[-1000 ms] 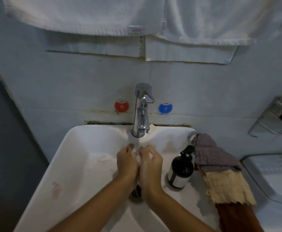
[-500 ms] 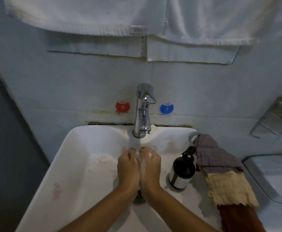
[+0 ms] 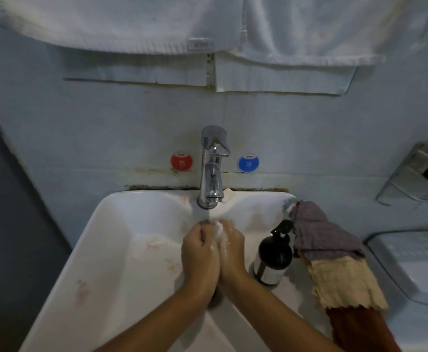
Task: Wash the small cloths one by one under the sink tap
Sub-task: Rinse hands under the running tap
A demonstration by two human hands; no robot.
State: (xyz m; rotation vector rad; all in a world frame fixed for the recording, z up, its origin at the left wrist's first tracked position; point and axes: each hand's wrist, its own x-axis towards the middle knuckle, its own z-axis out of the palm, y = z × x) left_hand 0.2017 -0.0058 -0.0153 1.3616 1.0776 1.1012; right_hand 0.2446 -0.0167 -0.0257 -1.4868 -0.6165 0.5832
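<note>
Now that both fists have closed together, left hand (image 3: 199,252) and right hand (image 3: 229,250) squeeze a white cloth (image 3: 219,229) under the tap (image 3: 211,171); rinsing looks underway.

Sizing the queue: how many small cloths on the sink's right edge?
3, overlapping in a row on the sink rim: purple cloth farthest back, cream cloth in the middle, rust-brown cloth nearest. More may lie underneath.

- Two hands (image 3: 214,252) were under one tap (image 3: 211,171).
- Three cloths (image 3: 334,260) lay on one sink (image 3: 121,250).
- One pump bottle (image 3: 274,257) stood there.
- Two round stickers (image 3: 181,161) were on the wall.
- Two white towels (image 3: 131,21) hung above.
</note>
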